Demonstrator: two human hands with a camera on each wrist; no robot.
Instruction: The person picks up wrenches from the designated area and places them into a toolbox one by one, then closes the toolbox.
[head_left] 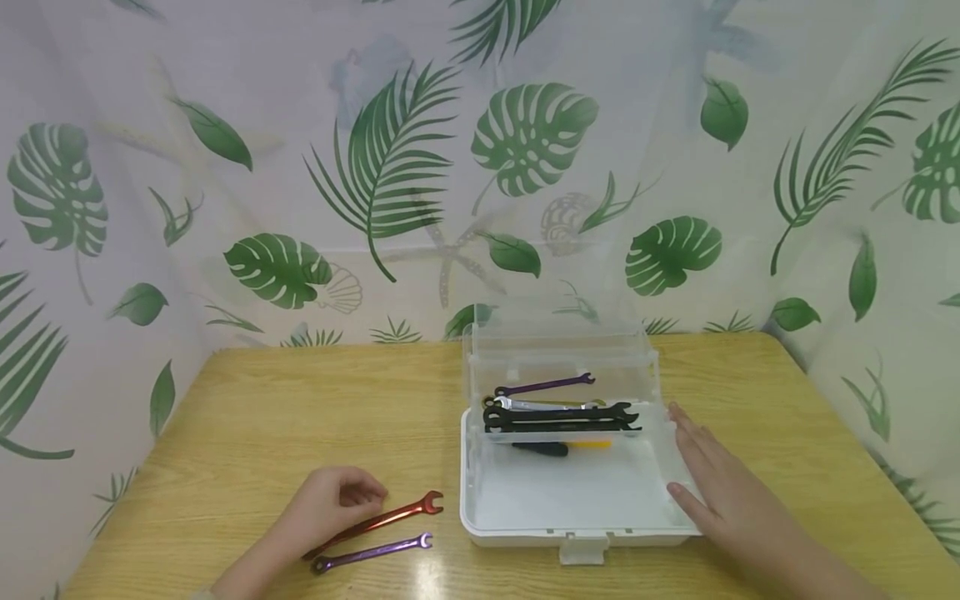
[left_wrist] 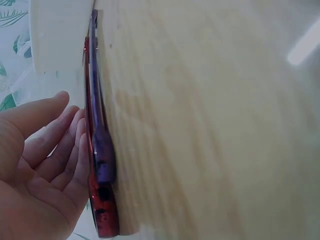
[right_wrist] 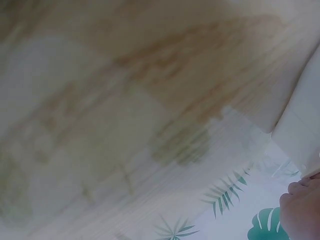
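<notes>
Our left hand (head_left: 330,504) rests on the pale wooden table (head_left: 247,417) at the near left, its fingers loosely bent over the handle of a glossy red metal spanner (head_left: 375,522). From the head view we cannot tell whether they pinch it or only touch it; in the left wrist view the fingers (left_wrist: 60,145) lie almost straight beside the spanner, closed round nothing. The red spanner is slim, with an open jaw at its right end, and lies slanted, that end farther from us. Just nearer lies a shiny purple metal spanner (head_left: 372,552), almost parallel to the red one.

To the right stands an open white plastic toolbox (head_left: 570,533) with a clear raised lid (head_left: 558,321). Its clear upper tray (head_left: 652,392) holds another purple spanner (head_left: 545,384), a silver one (head_left: 540,404) and black ones (head_left: 562,417); a black-and-yellow tool (head_left: 562,447) lies in the white base below.

Our right hand (head_left: 720,492) lies flat and open against the toolbox's right wall, fingers straight, holding nothing.
</notes>
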